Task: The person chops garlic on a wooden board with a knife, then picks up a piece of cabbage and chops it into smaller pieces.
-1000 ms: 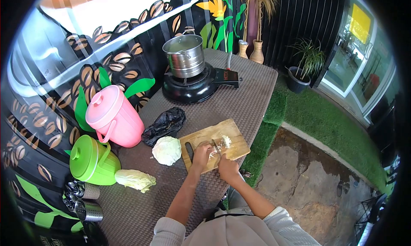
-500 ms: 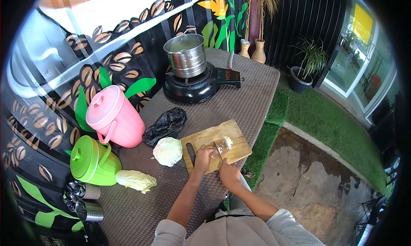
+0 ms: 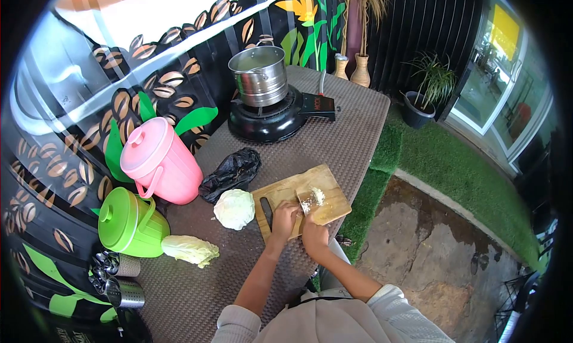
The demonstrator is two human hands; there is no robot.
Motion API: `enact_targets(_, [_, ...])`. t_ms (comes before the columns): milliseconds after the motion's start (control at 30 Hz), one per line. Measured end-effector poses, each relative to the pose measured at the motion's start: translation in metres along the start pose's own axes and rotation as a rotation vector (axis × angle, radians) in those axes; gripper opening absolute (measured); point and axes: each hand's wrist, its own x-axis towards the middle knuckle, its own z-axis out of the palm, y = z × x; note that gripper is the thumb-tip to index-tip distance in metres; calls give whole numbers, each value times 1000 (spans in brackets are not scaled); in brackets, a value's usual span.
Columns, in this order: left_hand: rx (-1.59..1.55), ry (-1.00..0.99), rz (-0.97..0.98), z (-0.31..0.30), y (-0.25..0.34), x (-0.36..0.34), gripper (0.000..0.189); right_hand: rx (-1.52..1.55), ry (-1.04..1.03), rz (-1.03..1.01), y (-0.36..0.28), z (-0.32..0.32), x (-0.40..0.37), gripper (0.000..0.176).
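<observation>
My right hand [image 3: 314, 234] is closed round the handle of a knife [image 3: 305, 203], its blade over the wooden cutting board [image 3: 334, 212]. Finely chopped pale bits [image 3: 317, 195] lie in a small heap beside the blade. My left hand [image 3: 285, 216] rests on the board left of the blade, fingers bent and pressed together; whatever is under them is hidden. A dark elongated shape [image 3: 266, 209] shows near the board's left end. Just left of the board sits a round pale cabbage [image 3: 234, 209].
Beyond the board, a steel pot [image 3: 258, 77] stands on a black gas stove [image 3: 265, 123]. A black plastic bag [image 3: 233, 173], pink lidded jug [image 3: 167, 164], green lidded jug [image 3: 131, 223], napa cabbage [image 3: 190, 250] and metal utensil holders [image 3: 126, 294] line the left of the brown woven table [image 3: 197, 295].
My right hand has shifted slightly left and turned with the knife, and more of its blade shows beside the chopped bits. My left hand stays nearly in place.
</observation>
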Motion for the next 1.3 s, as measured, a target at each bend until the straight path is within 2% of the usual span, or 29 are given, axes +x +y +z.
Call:
enact_targets(133, [-9,27,18,0,-5,3,11,6,-3,-100,11,-21,15,24])
enact_targets(200, [10,24,-119,3,-7,3,10,-36,5,-293,17,-41,11,21])
enact_targets(233, [10,25,-118,2,-6,2,10,-37,6,-293,14,-41,8,21])
enact_targets(300, [-35,-15,-106,-1,-2,2,9,18,-77,-70,4,-34,-3,25])
enact_targets(400, [28,-83,-63,-2,-2,3,10,17,-53,34,-6,-15,-7,33])
enact_targets(533, [48,-146,39,-9,-8,5,14,73,-108,-28,6,-26,14,39])
enact_targets(600, [100,-271,48,-14,-11,6,23,-18,-147,-161,12,-34,23,36])
enact_targets(633, [101,-269,45,-18,-13,5,23,-19,-149,-164,12,-38,23,36])
enact_targets(700, [-10,-382,57,-27,-15,6,36,14,-202,-149,13,-47,18,36])
enact_targets(800, [17,-496,90,-36,-14,8,44,22,-221,-93,9,-52,15,38])
enact_targets(900, [-62,-504,30,-34,-16,7,45,51,-193,-135,10,-52,12,37])
enact_targets(1133, [-69,-450,37,-31,-21,4,38,63,-187,-91,9,-44,9,33])
enact_targets(1300, [-72,-247,32,-18,-14,-2,28,41,-191,-128,11,-47,9,32])
